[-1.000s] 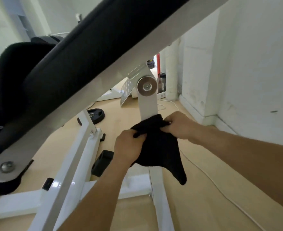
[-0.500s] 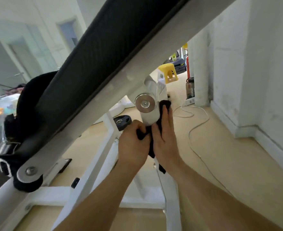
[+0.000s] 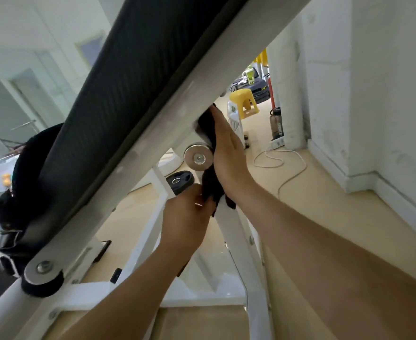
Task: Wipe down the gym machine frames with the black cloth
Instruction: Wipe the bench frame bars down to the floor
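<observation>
Black cloth lies along the white upright post of the gym machine, from just under the slanted white beam down past the round steel pivot washer. The right grip, a bare hand, is flat with straight fingers and presses the upper part of the cloth against the post; it clenches nothing. The left grip sits lower, fingers curled round the cloth's hanging tail, seemingly drawing it snug.

The step in hand looks like wiping the top of this post near the pivot. To do it well, I would use even palm pressure and run the cloth along the post's length, while the lower hand holds the tail taut so it does not bunch. The corner where post meets beam is tight, so the fingertips should push the fabric right into it. The washer's edge could snag the fabric, so it is better to work round it than to drag across. The post's far face is hidden and likely needs its own pass
</observation>
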`<state>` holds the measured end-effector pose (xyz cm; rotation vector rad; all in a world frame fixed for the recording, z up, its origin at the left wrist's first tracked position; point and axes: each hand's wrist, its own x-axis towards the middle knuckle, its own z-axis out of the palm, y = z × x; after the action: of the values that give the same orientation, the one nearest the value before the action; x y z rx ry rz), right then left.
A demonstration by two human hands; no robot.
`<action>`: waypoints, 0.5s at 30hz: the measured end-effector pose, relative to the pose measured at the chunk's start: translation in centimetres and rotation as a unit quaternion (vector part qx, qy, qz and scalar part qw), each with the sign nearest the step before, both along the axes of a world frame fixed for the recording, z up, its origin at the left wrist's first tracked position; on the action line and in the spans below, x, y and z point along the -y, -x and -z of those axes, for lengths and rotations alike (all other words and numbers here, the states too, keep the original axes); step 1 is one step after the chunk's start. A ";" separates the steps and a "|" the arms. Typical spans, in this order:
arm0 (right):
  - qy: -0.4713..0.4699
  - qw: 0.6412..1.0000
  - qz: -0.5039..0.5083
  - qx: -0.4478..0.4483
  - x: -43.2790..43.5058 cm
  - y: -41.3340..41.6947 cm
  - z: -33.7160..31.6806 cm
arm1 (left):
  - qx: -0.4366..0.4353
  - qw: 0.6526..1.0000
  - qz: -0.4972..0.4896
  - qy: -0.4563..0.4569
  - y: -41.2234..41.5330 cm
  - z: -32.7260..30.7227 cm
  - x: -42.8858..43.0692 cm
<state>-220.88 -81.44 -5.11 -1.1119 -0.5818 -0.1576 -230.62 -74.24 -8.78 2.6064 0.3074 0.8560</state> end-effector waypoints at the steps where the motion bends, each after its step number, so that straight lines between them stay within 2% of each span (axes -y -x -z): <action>1: -0.004 1.000 0.012 0.023 -0.3 -0.3 -0.5 | 0.010 1.000 -0.005 0.021 -0.3 -0.1 0.0; 3: -0.005 1.000 0.021 -0.010 -0.3 -0.7 2.0 | 0.002 0.999 -0.005 0.037 -0.5 0.0 0.0; 6: 0.077 0.985 0.001 -0.156 0.3 0.0 10.2 | -0.054 0.998 0.001 0.031 -0.5 1.3 0.0; 7: 0.089 0.973 -0.012 -0.212 0.5 0.5 12.7 | -0.064 0.997 0.005 0.039 -0.5 1.8 -0.2; 9: 0.051 0.935 -0.042 -0.349 0.5 1.2 15.1 | -0.070 0.996 0.021 0.055 -0.5 2.6 -0.6; 10: 0.045 0.927 -0.032 -0.372 0.3 1.2 15.0 | -0.065 0.996 0.030 0.058 -0.6 2.8 -0.7; 12: 0.039 0.955 0.016 -0.294 -0.5 0.7 12.1 | -0.038 0.995 0.048 0.074 -0.7 2.7 -0.9; 14: 0.004 0.990 0.049 -0.133 -1.2 0.9 7.4 | 0.003 0.992 0.059 0.111 -0.9 2.4 -1.1; 15: -0.008 0.995 0.069 -0.073 -1.4 1.3 5.4 | 0.021 0.990 0.059 0.128 -1.0 2.4 -1.4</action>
<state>-222.20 -80.00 -10.51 -1.1375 -0.3732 -0.1983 -229.58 -72.87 -11.19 2.3409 0.2327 0.7737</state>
